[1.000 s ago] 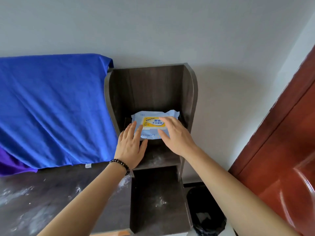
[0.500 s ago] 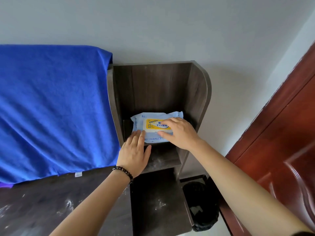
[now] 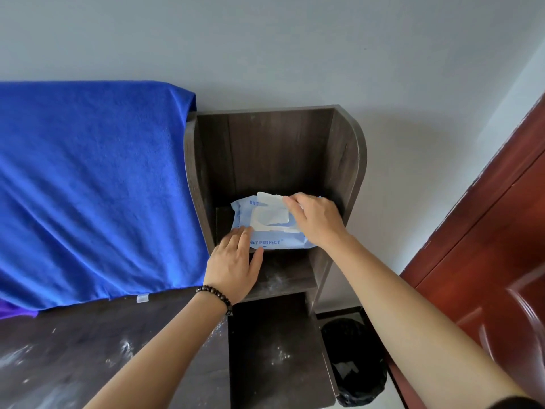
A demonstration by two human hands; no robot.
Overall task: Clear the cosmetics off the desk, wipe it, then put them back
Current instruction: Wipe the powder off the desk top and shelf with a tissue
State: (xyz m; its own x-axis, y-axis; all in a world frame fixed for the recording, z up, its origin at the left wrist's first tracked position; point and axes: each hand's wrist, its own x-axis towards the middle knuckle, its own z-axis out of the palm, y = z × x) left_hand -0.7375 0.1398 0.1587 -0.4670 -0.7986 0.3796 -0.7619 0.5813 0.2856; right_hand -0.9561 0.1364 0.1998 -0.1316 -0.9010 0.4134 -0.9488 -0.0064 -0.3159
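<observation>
Fingers of the right hand pinch the resealable flap of the wet-wipe pack, which half a second ago lay sealed with its yellow label showing and is now peeled back off the opening. Left hand, fingers extended flat and gripping nothing, pins the pack's near edge to the shelf at frame centre. A wipe is now accessible; the dusty tabletop at lower left remains unwiped.

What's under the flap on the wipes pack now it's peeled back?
The right hand lifts the flap off the wipes pack, baring a white oval opening. No wipe sticks out; the pack's contents are hidden. The left hand steadies it.
</observation>
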